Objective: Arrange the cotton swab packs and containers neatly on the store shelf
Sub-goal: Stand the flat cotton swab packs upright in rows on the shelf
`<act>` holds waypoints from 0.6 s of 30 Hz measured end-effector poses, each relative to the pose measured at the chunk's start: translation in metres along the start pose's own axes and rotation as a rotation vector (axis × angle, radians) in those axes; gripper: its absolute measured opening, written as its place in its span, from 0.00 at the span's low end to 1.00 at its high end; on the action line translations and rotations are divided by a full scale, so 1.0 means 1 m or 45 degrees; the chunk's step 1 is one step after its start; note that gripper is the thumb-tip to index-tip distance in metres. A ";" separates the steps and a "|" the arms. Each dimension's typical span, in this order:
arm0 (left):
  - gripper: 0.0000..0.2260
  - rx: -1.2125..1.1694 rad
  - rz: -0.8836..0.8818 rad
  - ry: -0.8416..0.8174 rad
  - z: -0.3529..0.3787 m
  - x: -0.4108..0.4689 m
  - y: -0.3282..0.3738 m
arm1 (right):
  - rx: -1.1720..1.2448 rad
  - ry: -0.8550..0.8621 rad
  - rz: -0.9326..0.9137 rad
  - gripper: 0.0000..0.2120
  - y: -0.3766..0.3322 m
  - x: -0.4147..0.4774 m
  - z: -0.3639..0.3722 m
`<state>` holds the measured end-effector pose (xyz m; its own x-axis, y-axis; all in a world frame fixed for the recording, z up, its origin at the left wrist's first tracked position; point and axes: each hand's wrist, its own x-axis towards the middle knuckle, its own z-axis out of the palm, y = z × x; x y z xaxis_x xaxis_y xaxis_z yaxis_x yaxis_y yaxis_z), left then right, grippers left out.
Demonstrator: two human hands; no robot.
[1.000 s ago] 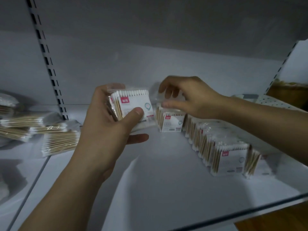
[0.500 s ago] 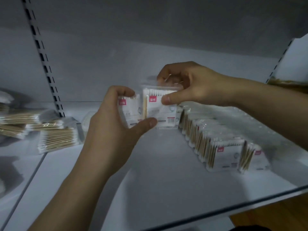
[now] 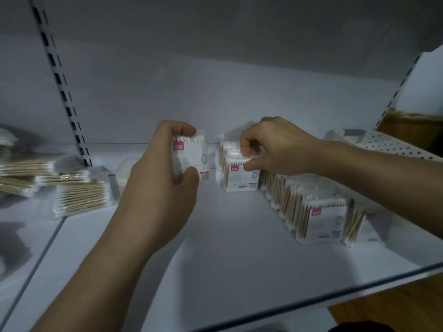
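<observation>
Watching from my end, I see the left hand (image 3: 163,178) still clamped on a swab pack (image 3: 191,155), fingers over its top edge and thumb at its lower edge, holding it upright above the shelf (image 3: 227,248) at centre frame. Half a second ago the two hands met there, the right one carrying a second pack (image 3: 242,178) close against the first; now they have parted. The right hand (image 3: 275,147) has moved right of centre, and that pack stands on the shelf at the far end of the row of packs (image 3: 318,219), which runs toward the lower right. Thumb and curled fingers pinch its top edge. I cannot tell whether it touches the next pack in the row. At the left of the frame, flat swab packs (image 3: 81,197) lie stacked beside the slotted upright (image 3: 64,97), as they lay before; a perforated panel (image 3: 393,144) shows at the right edge.
</observation>
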<state>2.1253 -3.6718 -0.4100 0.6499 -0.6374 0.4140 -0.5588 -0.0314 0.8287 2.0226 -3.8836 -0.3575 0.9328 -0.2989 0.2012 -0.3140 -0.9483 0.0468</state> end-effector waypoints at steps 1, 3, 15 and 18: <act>0.25 0.001 -0.009 -0.007 0.000 0.000 0.001 | -0.008 -0.012 0.010 0.12 -0.001 0.000 -0.002; 0.29 -0.014 -0.051 -0.023 -0.001 -0.001 0.004 | -0.057 -0.032 0.010 0.12 -0.002 0.001 -0.005; 0.50 -0.219 -0.164 -0.149 0.001 0.000 0.010 | 0.830 0.000 -0.199 0.11 -0.023 -0.004 -0.033; 0.48 -0.245 -0.162 -0.180 0.004 0.001 0.007 | 0.786 -0.091 -0.234 0.16 -0.031 -0.005 -0.035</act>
<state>2.1196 -3.6757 -0.4054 0.6225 -0.7394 0.2566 -0.3603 0.0202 0.9326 2.0217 -3.8489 -0.3260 0.9778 -0.1118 0.1773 -0.0080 -0.8652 -0.5014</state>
